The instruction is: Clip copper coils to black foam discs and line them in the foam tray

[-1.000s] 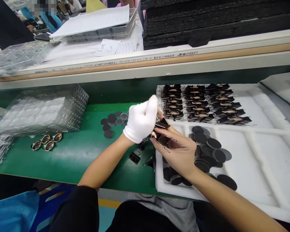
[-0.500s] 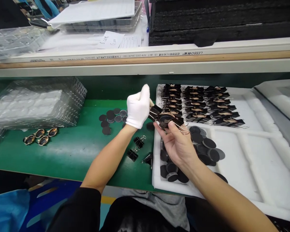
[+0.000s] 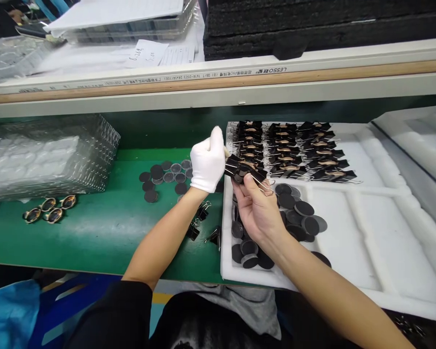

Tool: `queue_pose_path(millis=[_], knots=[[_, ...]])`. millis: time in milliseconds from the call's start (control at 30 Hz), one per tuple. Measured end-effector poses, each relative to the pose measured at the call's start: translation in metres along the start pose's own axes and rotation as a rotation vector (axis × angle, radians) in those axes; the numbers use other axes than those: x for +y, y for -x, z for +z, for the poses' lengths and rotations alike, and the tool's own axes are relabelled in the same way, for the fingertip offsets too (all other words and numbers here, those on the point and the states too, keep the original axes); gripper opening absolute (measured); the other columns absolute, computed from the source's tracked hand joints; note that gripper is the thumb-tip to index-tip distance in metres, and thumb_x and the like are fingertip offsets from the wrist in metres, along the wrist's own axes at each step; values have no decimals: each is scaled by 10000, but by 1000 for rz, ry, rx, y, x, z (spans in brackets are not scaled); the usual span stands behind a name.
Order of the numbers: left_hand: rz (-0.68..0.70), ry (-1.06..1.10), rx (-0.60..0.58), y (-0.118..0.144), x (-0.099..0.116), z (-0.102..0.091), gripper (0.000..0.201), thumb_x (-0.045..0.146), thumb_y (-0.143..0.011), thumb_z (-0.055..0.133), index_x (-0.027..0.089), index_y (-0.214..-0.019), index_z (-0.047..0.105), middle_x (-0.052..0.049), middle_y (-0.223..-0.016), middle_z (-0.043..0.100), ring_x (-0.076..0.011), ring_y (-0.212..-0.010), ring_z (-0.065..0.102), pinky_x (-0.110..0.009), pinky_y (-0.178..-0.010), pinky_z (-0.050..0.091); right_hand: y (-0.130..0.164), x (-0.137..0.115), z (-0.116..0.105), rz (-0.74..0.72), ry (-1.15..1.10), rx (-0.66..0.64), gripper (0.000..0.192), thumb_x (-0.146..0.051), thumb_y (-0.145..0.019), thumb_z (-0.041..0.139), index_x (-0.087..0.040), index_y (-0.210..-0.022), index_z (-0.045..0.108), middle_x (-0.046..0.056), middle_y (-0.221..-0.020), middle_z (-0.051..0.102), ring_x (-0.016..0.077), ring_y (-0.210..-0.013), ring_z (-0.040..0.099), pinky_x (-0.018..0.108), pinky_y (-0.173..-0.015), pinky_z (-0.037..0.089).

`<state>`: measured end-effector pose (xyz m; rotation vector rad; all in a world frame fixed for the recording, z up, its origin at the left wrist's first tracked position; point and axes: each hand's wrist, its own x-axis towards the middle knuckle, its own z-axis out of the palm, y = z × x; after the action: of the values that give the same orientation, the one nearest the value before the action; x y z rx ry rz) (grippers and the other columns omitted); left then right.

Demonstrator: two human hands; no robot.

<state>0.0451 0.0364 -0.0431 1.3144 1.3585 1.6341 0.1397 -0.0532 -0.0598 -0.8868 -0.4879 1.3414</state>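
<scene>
My left hand (image 3: 208,164), in a white glove, is closed at the left side of a black binder clip (image 3: 233,165); its fingertips are partly hidden. My bare right hand (image 3: 258,209) pinches a dark round piece (image 3: 244,170) between thumb and fingers, with binder clips at both its ends and wire handles sticking out on the right. Below my left wrist, several loose binder clips (image 3: 214,236) lie on the green table (image 3: 131,237). Under my right hand, black discs (image 3: 304,208) fill part of a white foam tray (image 3: 349,218).
Rows of clipped pieces (image 3: 285,145) occupy the tray's far section. More discs (image 3: 157,171) are scattered left of my glove. Gold-rimmed round pieces (image 3: 54,215) sit farther left, before stacked clear plastic trays (image 3: 58,155). A shelf edge (image 3: 167,99) crosses above the table.
The view has shifted slightly to the right. My right hand and the clipped round piece have tilted a little and moved closer to my left glove. Both hands keep their hold.
</scene>
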Motion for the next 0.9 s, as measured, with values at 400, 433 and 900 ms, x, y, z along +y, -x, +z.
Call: queue_pose_path(millis=[400,433,900], knots=[[-468,102,-724,9,17,-77,608,726,-959,503,177,-785,696,12,-452,523,-79,-318,390,-242,-333,258,-14,-19,-19,-330,502,-463,364,-195,-745,906,-315,-1078,818,27,-1306,746,286,-1315,652,482,-1179,513],[-413,81,-688,11,16,-86,546,668,-969,543,175,-794,700,30,-442,494,-74,-329,380,-237,-351,277,-15,-22,-22,-299,576,-499,478,-184,-753,894,-328,-1196,784,33,-1373,709,290,-1366,611,494,-1201,485],[47,-338,-620,35,-31,-129,361,438,-1004,500,173,-1139,705,-20,-897,771,-112,-664,673,-235,-651,540,-12,-11,-14,193,726,-479,414,-506,-874,798,-216,-1160,720,61,-961,775,233,-843,752,427,-855,642]])
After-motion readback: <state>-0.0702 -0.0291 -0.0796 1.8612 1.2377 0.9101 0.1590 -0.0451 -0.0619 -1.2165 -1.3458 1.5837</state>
